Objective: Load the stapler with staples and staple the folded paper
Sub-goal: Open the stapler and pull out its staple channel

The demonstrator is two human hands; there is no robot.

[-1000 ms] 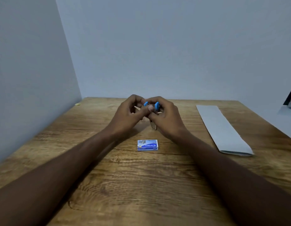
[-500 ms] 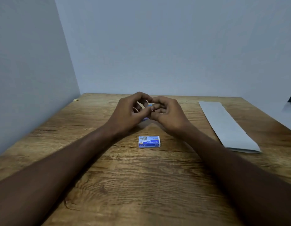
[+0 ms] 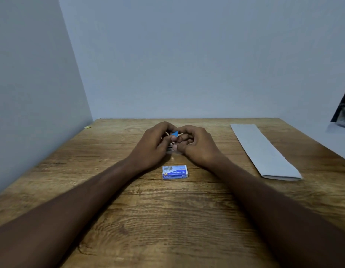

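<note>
Stapler (image 3: 175, 134) more exposed (fingers (image 3: 187, 136) curled round)

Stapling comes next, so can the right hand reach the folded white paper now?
Probably yes: only wooden table lies between the right hand and the folded white paper, though that hand grips the small blue stapler.

Staple box (image 3: 175, 172) lies left of folded paper (image 3: 264, 151) (well apart).

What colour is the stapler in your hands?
The stapler is blue on top, with metal below; the head view shows it.
</note>
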